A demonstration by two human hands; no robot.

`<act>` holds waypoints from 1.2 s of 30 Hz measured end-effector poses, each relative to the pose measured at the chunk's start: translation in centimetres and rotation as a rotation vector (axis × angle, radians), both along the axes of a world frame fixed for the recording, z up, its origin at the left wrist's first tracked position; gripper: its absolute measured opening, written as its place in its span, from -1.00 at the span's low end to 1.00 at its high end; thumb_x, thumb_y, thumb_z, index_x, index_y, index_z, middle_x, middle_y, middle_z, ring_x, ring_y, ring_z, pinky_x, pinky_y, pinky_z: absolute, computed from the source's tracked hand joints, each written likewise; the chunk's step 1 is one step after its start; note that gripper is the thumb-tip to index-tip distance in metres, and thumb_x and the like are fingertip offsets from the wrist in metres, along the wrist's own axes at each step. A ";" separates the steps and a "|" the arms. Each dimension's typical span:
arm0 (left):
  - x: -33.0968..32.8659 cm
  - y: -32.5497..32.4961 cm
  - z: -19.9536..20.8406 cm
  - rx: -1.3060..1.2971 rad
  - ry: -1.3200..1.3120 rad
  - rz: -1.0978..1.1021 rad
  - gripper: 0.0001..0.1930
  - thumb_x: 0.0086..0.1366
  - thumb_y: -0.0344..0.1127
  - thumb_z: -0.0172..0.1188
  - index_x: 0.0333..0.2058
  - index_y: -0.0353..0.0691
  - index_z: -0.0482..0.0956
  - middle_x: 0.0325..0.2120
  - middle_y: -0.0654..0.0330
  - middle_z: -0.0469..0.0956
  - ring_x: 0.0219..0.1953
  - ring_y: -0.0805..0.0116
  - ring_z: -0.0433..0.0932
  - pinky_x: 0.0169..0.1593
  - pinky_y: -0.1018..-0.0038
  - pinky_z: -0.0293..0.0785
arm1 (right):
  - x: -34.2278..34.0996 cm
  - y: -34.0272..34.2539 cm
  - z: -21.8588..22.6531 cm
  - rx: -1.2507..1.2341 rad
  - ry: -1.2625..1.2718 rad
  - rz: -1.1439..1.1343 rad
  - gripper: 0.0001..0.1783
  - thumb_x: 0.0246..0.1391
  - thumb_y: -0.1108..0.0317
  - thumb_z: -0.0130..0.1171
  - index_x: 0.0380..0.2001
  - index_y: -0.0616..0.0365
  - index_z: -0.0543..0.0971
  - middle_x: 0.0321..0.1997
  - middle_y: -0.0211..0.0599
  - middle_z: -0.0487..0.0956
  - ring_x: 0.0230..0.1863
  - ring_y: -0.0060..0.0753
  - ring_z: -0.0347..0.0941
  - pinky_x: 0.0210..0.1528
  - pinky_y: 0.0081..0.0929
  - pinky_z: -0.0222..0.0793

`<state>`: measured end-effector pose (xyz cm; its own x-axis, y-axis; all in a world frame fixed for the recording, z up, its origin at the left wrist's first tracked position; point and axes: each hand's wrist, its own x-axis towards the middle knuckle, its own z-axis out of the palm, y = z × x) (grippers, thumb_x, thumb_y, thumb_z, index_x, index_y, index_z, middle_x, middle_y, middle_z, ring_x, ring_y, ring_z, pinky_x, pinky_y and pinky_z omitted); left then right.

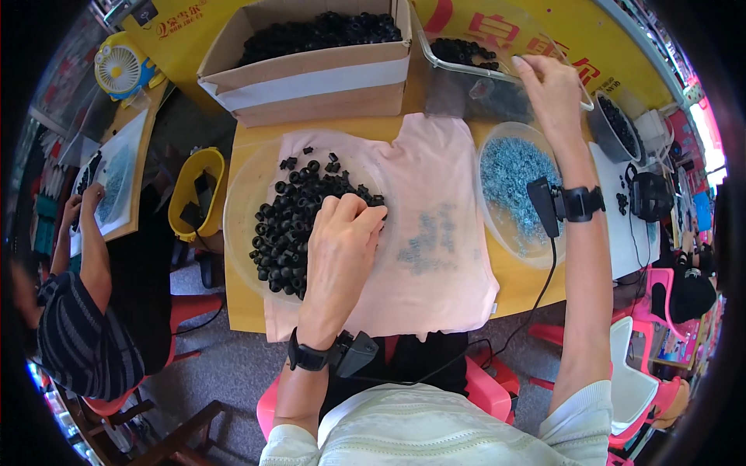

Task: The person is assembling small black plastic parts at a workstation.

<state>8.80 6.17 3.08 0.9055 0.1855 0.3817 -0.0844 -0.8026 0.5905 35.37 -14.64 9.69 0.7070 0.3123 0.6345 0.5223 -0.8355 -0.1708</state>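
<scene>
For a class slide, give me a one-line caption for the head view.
Left hand over small black parts, right hand at a clear bin's rim, pink cloth spread on the table.

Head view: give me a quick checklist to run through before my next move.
1. Left hand at the black pieces: ok, it is over the pile in the round tray.
2. A piece in the left grip: cannot tell, the fingers hide it.
3. Right hand at the clear bin: ok, it is by the rim; whether it holds anything cannot be told.
4. Nothing soft under the round tray: not ok, the pink shirt runs beneath it.
5. Blue beads in their own dish: ok.
6. Black cable clear of that dish: cannot tell, it passes close to the edge in this view.
</scene>
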 end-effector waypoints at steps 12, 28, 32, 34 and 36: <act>0.9 -0.2 -1.8 0.126 0.070 0.008 -0.76 0.02 -0.53 0.28 -0.26 -0.30 0.59 -0.32 0.12 0.50 -0.20 0.09 0.43 -0.10 0.30 0.41 | -17.9 -2.3 -0.4 0.123 0.578 0.333 -0.92 0.04 0.38 0.22 -0.41 0.15 0.60 -0.42 -0.16 0.60 -0.41 -0.08 0.56 -0.36 -0.32 0.43; 1.0 0.2 -3.3 0.187 -0.020 -0.004 -0.81 -0.02 -0.48 0.26 -0.35 -0.27 0.56 -0.33 0.13 0.49 -0.17 0.09 0.44 -0.05 0.28 0.38 | -24.2 -3.0 -9.4 -0.235 0.300 0.070 -0.91 0.08 0.38 0.13 -0.38 0.10 0.44 -0.44 -0.21 0.54 -0.40 -0.09 0.58 -0.46 -0.24 0.47; 0.9 0.1 -3.3 0.149 -0.004 -0.026 -0.81 -0.01 -0.50 0.25 -0.34 -0.29 0.57 -0.34 0.13 0.47 -0.15 0.10 0.41 -0.01 0.27 0.36 | -24.2 -3.3 -9.4 -0.216 0.296 0.076 -0.92 0.04 0.41 0.14 -0.42 0.12 0.44 -0.42 -0.20 0.53 -0.39 -0.05 0.57 -0.45 -0.24 0.47; 0.7 0.4 -2.7 0.148 -0.051 -0.032 -0.80 0.00 -0.51 0.25 -0.32 -0.30 0.57 -0.34 0.13 0.49 -0.18 0.11 0.44 -0.05 0.31 0.39 | -24.4 -3.2 -8.9 -0.179 0.303 0.068 -0.91 0.03 0.42 0.15 -0.43 0.12 0.44 -0.42 -0.20 0.53 -0.37 -0.04 0.57 -0.42 -0.25 0.46; 0.3 0.4 -2.1 0.017 -0.057 -0.045 -0.79 0.03 -0.52 0.26 -0.29 -0.32 0.58 -0.33 0.14 0.51 -0.23 0.19 0.49 -0.10 0.37 0.43 | -24.8 -3.3 -8.2 -0.119 0.322 0.111 -0.91 0.01 0.44 0.18 -0.42 0.13 0.46 -0.43 -0.20 0.52 -0.35 -0.04 0.56 -0.38 -0.24 0.46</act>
<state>9.13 6.55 1.02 0.8896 0.1381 0.4354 -0.1536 -0.8072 0.5699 10.56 -17.94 1.48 0.8223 0.4569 0.3391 0.5464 -0.8004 -0.2465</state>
